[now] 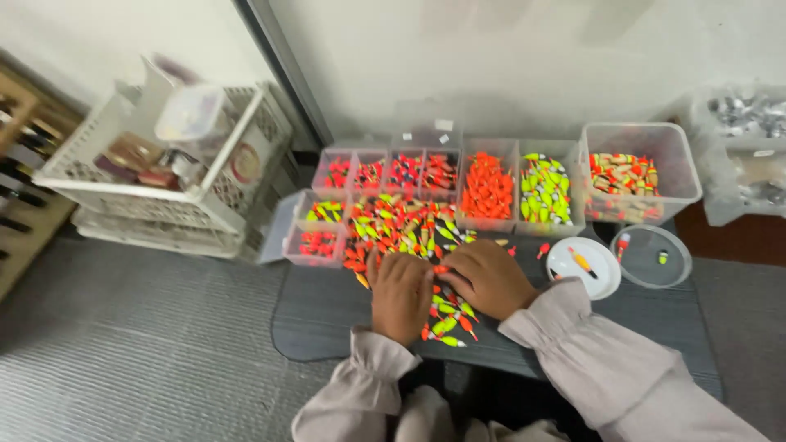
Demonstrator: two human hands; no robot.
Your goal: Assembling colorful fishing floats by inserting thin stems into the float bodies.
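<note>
Head view: your left hand (401,295) and right hand (487,278) lie palm-down, fingers loosely spread, on a heap of small orange, yellow-green and red floats (401,225) on the grey desk (327,315); neither grips anything visible. Behind the heap stand clear compartment boxes (385,172), an orange-filled tray (487,188) and a yellow-green tray (546,190). Right of your right hand sit a white lid (583,266) bearing one float and a clear lid (651,255). White crate (164,155) stands far left.
</note>
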